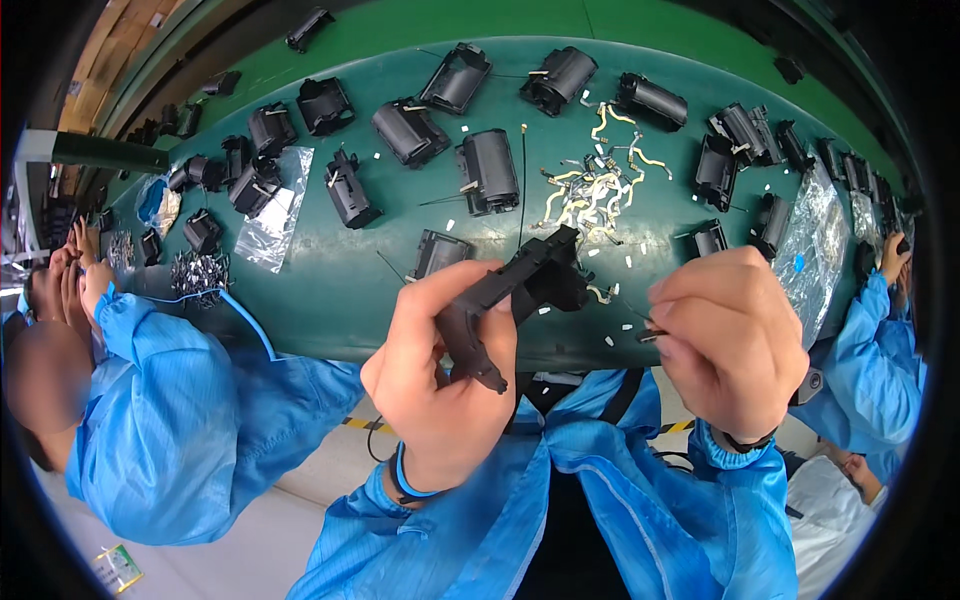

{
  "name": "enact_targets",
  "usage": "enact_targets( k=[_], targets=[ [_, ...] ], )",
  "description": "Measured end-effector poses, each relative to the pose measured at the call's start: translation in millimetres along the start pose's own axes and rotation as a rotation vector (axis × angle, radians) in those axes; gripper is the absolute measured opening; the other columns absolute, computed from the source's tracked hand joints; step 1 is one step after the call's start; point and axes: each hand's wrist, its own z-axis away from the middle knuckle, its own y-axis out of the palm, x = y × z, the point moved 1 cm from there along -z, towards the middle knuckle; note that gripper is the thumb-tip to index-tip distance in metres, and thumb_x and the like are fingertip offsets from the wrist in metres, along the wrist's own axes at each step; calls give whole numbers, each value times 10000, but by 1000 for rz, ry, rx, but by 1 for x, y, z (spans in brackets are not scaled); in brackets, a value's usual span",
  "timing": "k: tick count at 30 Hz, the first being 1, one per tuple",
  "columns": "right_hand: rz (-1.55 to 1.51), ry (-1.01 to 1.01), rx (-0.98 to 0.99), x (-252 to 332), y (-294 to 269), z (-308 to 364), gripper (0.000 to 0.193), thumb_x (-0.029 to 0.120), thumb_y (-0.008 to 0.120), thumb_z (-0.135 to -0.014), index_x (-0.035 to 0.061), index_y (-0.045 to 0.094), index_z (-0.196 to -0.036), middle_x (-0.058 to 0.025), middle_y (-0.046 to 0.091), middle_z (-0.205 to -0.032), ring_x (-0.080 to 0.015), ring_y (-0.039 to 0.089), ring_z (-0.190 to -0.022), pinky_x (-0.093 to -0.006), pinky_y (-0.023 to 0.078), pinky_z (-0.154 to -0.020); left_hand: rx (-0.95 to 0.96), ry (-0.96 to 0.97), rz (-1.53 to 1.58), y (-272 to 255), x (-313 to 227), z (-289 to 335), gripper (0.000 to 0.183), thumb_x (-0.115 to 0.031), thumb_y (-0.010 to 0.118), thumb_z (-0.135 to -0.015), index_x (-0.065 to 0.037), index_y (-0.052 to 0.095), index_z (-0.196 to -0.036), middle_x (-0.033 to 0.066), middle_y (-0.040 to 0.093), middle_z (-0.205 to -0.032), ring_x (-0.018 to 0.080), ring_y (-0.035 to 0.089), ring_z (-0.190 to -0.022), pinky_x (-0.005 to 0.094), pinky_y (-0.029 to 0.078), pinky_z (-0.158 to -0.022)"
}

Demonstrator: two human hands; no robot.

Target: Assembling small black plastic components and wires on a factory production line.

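My left hand (445, 375) is wrapped round a black plastic housing (475, 325), an open frame tilted upward over the front of the green table (310, 310). A thin black wire with a small tip (523, 150) rises behind it; I cannot tell whether it is joined to the housing. To the right, my right hand (730, 340) is closed in a pinch on a small black part (651, 335) with a light spot, apart from the housing. Beyond both hands lies a loose pile of cream and black flex cables (590, 195).
Several black housings (488, 172) are spread over the table, with small white pieces among them. Clear plastic bags (275, 215) lie left and right (815, 250). A co-worker in a blue smock (190, 400) sits close on my left; another blue sleeve (865, 350) is on the right.
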Motion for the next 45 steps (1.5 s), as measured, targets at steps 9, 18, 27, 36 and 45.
enact_targets(
  k=[9,18,27,36,45],
  targets=[
    [72,-30,24,13,10,-2,322,84,744,-657,-30,656,-944,-163,689,-901,-286,668,-735,-346,522,-589,2,77,-76,-1,4,0,128,-6,714,-949,37,648,-1051,38,720,-843,19,621,-727,148,464,-645],
    [72,-94,41,8,18,-1,315,116,722,-587,-15,672,-869,-135,666,-880,-257,665,-729,-324,550,-604,8,82,-76,-3,5,1,131,11,712,-945,38,652,-1058,34,722,-837,19,624,-730,143,461,-650],
    [11,-8,-43,9,32,11,306,82,754,-612,-31,679,-886,-144,676,-888,-280,675,-746,-342,564,-623,-58,-13,-18,-1,10,2,242,72,746,-835,-2,689,-1058,53,694,-763,35,617,-630,174,445,-571],
    [-116,112,-30,9,32,22,384,-100,765,-636,-29,649,-995,-226,680,-1099,-358,712,-895,-416,593,-764,-75,-144,93,1,7,3,142,12,724,-928,22,662,-1056,33,710,-772,17,624,-681,158,450,-590],
    [-138,83,-40,11,37,25,345,-102,748,-676,-57,633,-998,-257,693,-1117,-388,725,-965,-448,614,-812,-79,-141,86,4,7,3,138,1,731,-930,22,666,-1050,30,705,-774,13,614,-680,155,443,-584]
  ],
)
